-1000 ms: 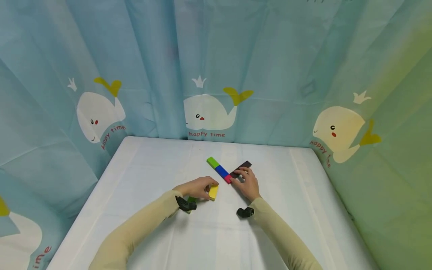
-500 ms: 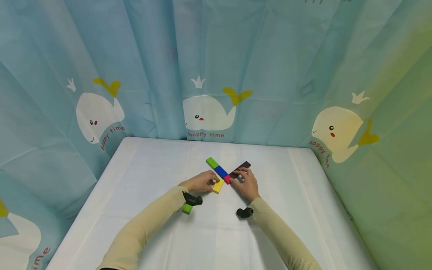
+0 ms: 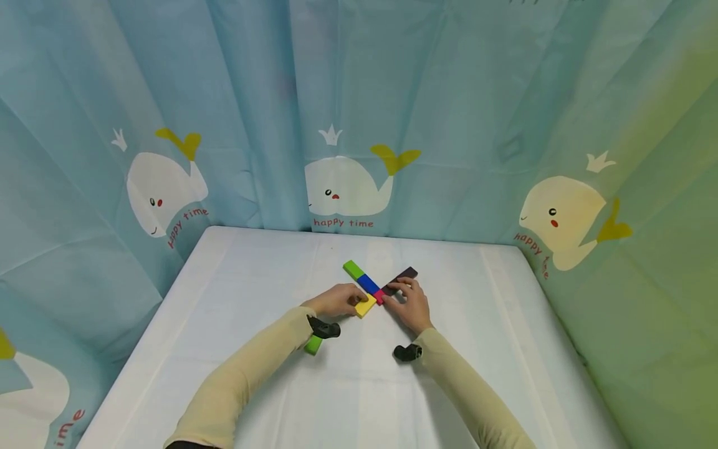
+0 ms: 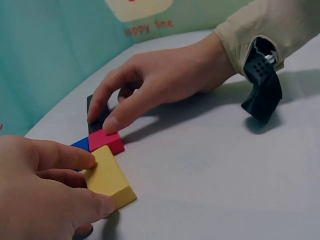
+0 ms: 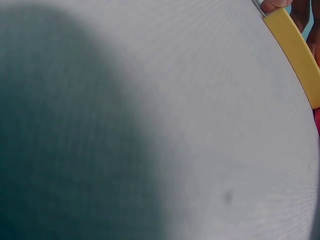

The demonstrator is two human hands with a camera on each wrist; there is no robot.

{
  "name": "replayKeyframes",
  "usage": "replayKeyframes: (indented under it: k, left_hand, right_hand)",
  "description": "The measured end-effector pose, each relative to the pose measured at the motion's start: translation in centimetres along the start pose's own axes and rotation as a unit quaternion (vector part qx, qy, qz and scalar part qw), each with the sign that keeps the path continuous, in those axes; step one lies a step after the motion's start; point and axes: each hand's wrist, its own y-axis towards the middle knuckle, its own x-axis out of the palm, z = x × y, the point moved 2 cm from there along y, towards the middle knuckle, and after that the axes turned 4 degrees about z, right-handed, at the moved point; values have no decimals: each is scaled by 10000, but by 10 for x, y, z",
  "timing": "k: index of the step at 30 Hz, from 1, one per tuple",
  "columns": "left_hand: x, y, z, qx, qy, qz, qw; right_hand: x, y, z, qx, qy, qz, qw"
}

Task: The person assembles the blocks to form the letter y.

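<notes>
In the head view my left hand (image 3: pixel 336 299) pinches a yellow block (image 3: pixel 365 305) between thumb and fingers, low over the table. Its far end meets the red block (image 4: pixel 106 142) in the left wrist view. My right hand (image 3: pixel 412 308) has its thumb on the red block and its bent fingers over the black block (image 3: pixel 409 273), holding the two at their corner. A blue block (image 3: pixel 368 284) and a light green block (image 3: pixel 353 269) run in line from the red one. The right wrist view catches the yellow block (image 5: pixel 295 55) at its edge.
Another green block (image 3: pixel 313 345) lies beneath my left wrist. The white-covered table (image 3: pixel 477 374) has a whale-print curtain (image 3: pixel 460 125) behind it and at both sides. Black wrist cameras (image 3: pixel 407 353) hang under both sleeves.
My left hand has moved forward and right with the yellow block, turning it and bringing it up to the red block. The right hand stays in place.
</notes>
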Motion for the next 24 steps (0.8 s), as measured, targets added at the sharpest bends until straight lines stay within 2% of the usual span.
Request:
replayKeyframes:
  k: [9, 18, 24]
  left_hand:
    - [1, 1, -5, -72, -260, -18, 9996]
    - [-2, -1, -1, -78, -358, -39, 9993]
    - [2, 5, -5, -146, -395, -83, 9991]
  right_hand:
    - [-1, 0, -1, 4, 9, 6, 10000]
    - [1, 1, 2, 25, 64, 8, 10000]
    - [0, 0, 1, 64, 54, -16, 10000]
